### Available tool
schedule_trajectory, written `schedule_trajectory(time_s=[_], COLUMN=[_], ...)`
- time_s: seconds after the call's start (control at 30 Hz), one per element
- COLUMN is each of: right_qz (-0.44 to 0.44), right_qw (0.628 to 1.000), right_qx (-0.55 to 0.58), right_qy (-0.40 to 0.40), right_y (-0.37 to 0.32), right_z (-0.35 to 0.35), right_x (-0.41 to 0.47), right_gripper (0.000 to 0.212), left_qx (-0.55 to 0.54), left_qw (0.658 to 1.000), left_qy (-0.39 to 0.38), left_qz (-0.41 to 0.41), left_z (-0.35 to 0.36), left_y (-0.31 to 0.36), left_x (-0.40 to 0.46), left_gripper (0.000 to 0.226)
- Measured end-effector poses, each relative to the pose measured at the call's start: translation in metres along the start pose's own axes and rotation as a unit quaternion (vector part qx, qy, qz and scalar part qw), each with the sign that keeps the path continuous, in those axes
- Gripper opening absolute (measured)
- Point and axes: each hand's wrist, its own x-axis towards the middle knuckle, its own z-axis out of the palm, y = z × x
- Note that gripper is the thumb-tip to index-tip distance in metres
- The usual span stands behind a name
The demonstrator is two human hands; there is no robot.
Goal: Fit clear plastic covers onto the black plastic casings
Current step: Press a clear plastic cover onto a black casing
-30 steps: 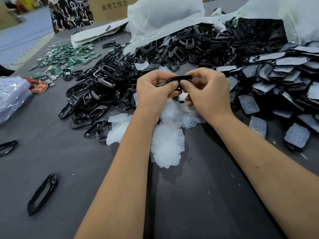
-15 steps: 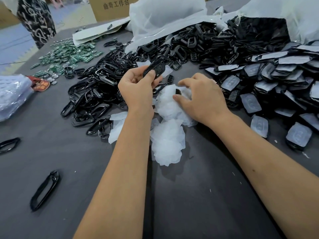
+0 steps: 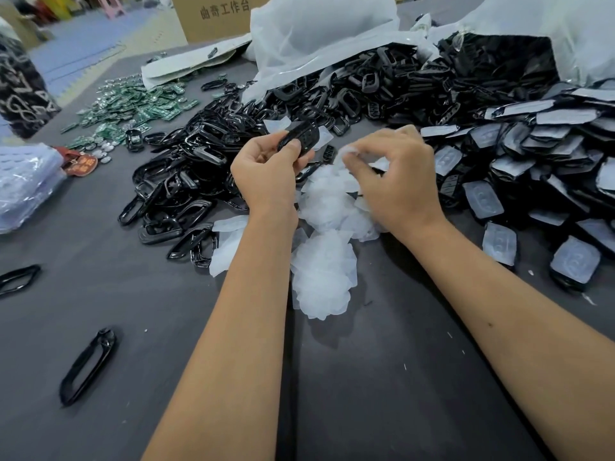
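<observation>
Far left of the grip lies a scatter of green circuit boards (image 3: 133, 109); nearer on that side, a red tag (image 3: 81, 164) beside a clear bag (image 3: 23, 184); beyond the grip, a cardboard box (image 3: 213, 15) with printed characters stands at the far edge of the grey table (image 3: 382, 377); a white bag (image 3: 316, 31) slumps just right of the box.

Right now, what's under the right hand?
The clear-cover pile lies under the right hand, whose fingers pinch one cover. Whatever sits beneath palm and pile is hidden.
</observation>
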Motion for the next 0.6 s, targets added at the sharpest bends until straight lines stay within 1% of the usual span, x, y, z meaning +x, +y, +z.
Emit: schedule_trajectory(time_s=[0.03,0.07,0.13,0.17,0.2,0.23,0.4,0.47,0.6], right_qz=[0.042,0.099,0.194,0.222,0.237,0.241,0.228,0.233,0.251], right_qw=[0.997,0.984,0.928,0.899,0.882,0.877,0.885,0.885,0.869], right_qx=[0.063,0.146,0.318,0.376,0.406,0.416,0.405,0.404,0.426], right_qy=[0.008,0.005,-0.008,-0.013,-0.017,-0.017,-0.004,0.006,0.020], right_y=[0.0016,0.0031,0.0044,0.0049,0.0054,0.0059,0.0053,0.0056,0.0037], right_z=[-0.0006,-0.0014,-0.0039,-0.0050,-0.0056,-0.0060,-0.0053,-0.0052,-0.0057], right_x=[0.0017,0.0038,0.0070,0.0076,0.0076,0.0074,0.0059,0.0064,0.0074], right_gripper=[0.014,0.015,0.016,0.016,0.015,0.013,0.007,0.007,0.010], left_qx=[0.003,0.006,0.017,0.029,0.043,0.057,0.086,0.090,0.102], left_qw=[1.000,1.000,0.999,0.998,0.997,0.996,0.988,0.987,0.985], left_qy=[-0.005,-0.012,-0.034,-0.047,-0.061,-0.075,-0.127,-0.135,-0.139], left_qz=[-0.005,-0.011,-0.018,-0.014,-0.006,0.004,0.021,0.019,0.025], left_z=[0.0002,0.0007,0.0021,0.0027,0.0030,0.0032,0.0045,0.0048,0.0038], left_y=[0.0001,0.0001,-0.0002,-0.0006,-0.0012,-0.0020,-0.0034,-0.0039,-0.0049], left_x=[0.0001,-0.0002,-0.0016,-0.0025,-0.0030,-0.0035,-0.0051,-0.0054,-0.0050], left_gripper=[0.017,0.017,0.016,0.016,0.017,0.018,0.022,0.022,0.024])
